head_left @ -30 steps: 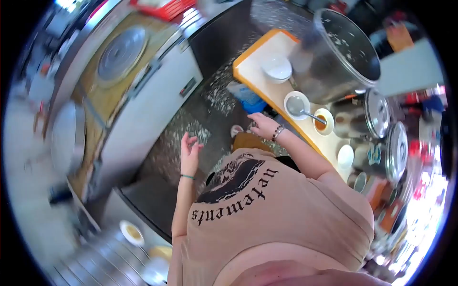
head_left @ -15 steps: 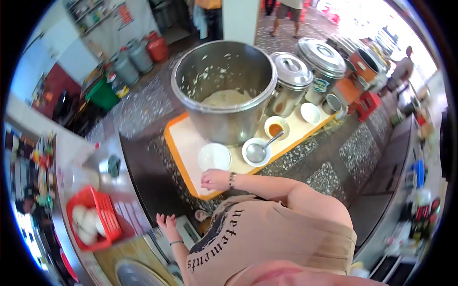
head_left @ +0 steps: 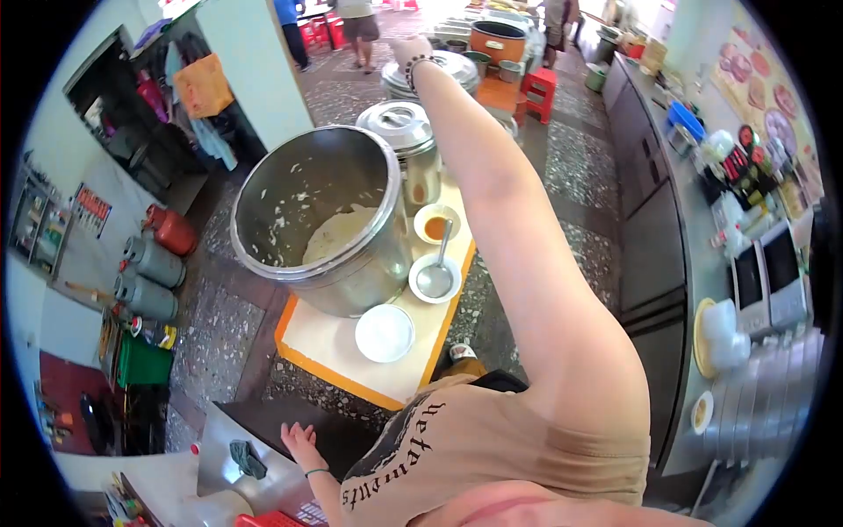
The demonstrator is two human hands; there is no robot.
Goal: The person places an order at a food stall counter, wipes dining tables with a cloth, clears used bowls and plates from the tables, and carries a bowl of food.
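My right arm stretches far forward. My right hand [head_left: 411, 51] is at the back left edge of the far lidded pot [head_left: 455, 70]; its fingers are too small to make out, and I cannot tell whether it touches the lid. Low by my body, my left hand [head_left: 301, 443] hangs with fingers apart, holding nothing. Nearer stands a big open steel pot [head_left: 329, 281] with pale food [head_left: 338, 233] inside. Beside it are another pot with a metal lid [head_left: 395, 125], a bowl of brown sauce [head_left: 435, 225], a ladle [head_left: 434, 281] resting in a white bowl, and a stack of white bowls [head_left: 385, 333].
The pots and bowls share an orange-edged table [head_left: 347, 373]. A steel counter [head_left: 224, 457] with a dark cloth [head_left: 247, 459] is at lower left, a long counter [head_left: 645, 149] on the right. Gas cylinders [head_left: 149, 263] stand left. A red stool [head_left: 540, 92] and people are farther back.
My right hand has moved from beside the stacked bowls out to the far lidded pot. My view has turned right. My left hand stays low with its fingers apart.
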